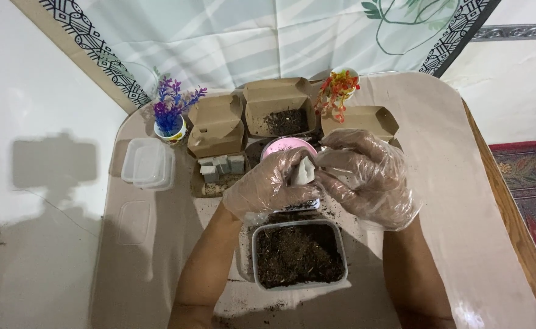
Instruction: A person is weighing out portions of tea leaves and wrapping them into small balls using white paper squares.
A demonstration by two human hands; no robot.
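Both gloved hands, left hand (268, 187) and right hand (368, 176), pinch a small white packet (303, 172) between them, above the soil-filled container (299, 253) near the table's (463, 201) front edge.

A single head-worn camera looks steeply down from above the person's own forearms onto the beige plastic-covered tabletop (463, 201), facing away from the wearer toward the pale leaf-printed cloth hanging (268, 36) at the far edge. It sits close: the table fills most of the frame, with white wall at left and patterned red carpet (533, 189) at right. No second view shares the scene.
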